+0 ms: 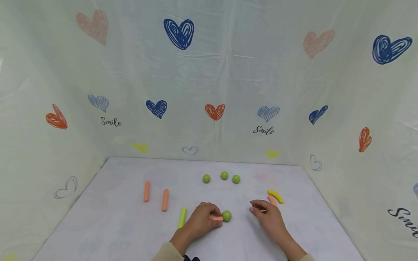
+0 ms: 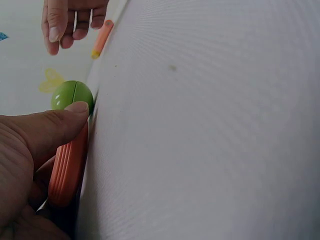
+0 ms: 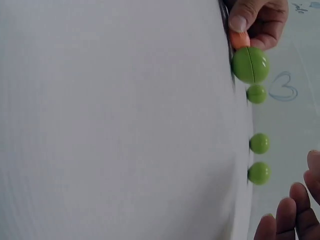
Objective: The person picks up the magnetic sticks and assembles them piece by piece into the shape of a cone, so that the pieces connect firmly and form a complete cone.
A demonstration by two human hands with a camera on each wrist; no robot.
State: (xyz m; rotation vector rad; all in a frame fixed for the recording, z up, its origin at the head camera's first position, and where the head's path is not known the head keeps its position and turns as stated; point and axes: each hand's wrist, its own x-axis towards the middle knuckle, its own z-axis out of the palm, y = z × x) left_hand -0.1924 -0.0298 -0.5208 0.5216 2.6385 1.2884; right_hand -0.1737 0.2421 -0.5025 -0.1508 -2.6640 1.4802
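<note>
My left hand [image 1: 204,218] pinches a ridged orange stick [image 2: 69,170] between thumb and fingers, low over the white tabletop. A shiny green ball [image 1: 226,216] with a seam sits right at the stick's far end. In the left wrist view the thumb tip overlaps the ball's edge; whether it presses on the ball I cannot tell. My right hand [image 1: 268,217] hovers to the right of the ball, fingers loosely bent and holding nothing. Just beyond its knuckles lie a yellow curved piece [image 1: 276,196] like a toy banana and a partly hidden orange stick [image 1: 271,200].
Farther back stand several more green balls, one on the left [image 1: 206,178]. Two orange sticks [image 1: 146,191] lie on the left of the table. A light green stick [image 1: 182,217] lies beside my left wrist, partly hidden. A heart-printed curtain [image 1: 241,83] surrounds the table.
</note>
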